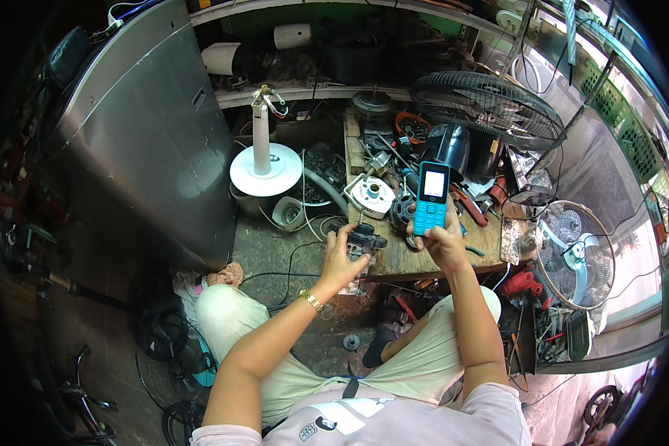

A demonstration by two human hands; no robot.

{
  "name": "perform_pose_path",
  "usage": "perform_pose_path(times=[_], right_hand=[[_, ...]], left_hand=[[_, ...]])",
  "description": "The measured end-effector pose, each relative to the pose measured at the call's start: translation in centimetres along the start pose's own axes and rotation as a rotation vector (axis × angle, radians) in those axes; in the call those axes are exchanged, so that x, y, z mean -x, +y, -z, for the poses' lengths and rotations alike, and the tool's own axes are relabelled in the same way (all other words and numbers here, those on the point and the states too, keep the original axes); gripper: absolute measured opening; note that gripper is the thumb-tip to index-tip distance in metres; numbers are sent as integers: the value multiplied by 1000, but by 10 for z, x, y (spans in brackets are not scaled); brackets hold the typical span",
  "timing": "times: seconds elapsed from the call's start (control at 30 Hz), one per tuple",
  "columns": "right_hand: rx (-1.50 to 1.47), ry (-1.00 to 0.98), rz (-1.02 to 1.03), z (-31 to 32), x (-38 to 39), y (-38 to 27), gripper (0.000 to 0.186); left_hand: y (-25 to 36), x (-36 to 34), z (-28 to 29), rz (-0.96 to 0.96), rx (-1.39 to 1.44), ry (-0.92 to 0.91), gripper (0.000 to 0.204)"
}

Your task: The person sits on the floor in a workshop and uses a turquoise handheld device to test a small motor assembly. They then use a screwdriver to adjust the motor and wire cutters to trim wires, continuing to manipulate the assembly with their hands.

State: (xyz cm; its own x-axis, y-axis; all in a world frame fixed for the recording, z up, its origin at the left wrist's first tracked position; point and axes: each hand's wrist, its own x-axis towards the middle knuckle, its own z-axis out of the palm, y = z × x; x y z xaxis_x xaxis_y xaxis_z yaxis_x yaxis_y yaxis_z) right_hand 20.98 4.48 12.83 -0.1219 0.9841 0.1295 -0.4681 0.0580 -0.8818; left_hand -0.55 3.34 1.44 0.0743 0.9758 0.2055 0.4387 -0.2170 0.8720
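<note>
My right hand [446, 241] is closed round the lower part of a bright blue keypad phone [429, 214]. The phone stands upright with its small screen lit, and my thumb rests by the keys. Lower and to the left, my left hand [340, 262] grips a dark, round-topped part that looks like a fan motor [363, 238], just off the bench's left edge. Fingers and thumb wrap its near side, partly hiding it. Behind it on the bench lies a white vented fan-motor cover [372, 195] with a round centre hole.
A wooden bench [394, 262] carries tools and parts, including red-handled pliers [470, 208]. A white fan stand [264, 160] with loose wires rises at left, beside a large grey metal panel [149, 111]. Fan cages [490, 108] stand behind; a red power drill [526, 285] lies right.
</note>
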Motion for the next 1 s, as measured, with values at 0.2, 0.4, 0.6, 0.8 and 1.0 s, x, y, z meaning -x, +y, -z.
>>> perform_pose_path(times=[0.2,0.4,0.6,0.8,1.0], right_hand=[[52,47,-7,9,0,1,77],[54,54,-1,10,-1,2,77],[37,41,-5,7,-1,0,75],[47,4,12,6,0,0,72],[34,-1,10,9,0,0,79]], left_hand=[[0,0,0,8,-15,-6,73],[0,0,0,16,1,-11,73],[1,0,0,7,7,-3,73],[0,0,0,7,4,-6,73],[0,0,0,13,2,-11,73]])
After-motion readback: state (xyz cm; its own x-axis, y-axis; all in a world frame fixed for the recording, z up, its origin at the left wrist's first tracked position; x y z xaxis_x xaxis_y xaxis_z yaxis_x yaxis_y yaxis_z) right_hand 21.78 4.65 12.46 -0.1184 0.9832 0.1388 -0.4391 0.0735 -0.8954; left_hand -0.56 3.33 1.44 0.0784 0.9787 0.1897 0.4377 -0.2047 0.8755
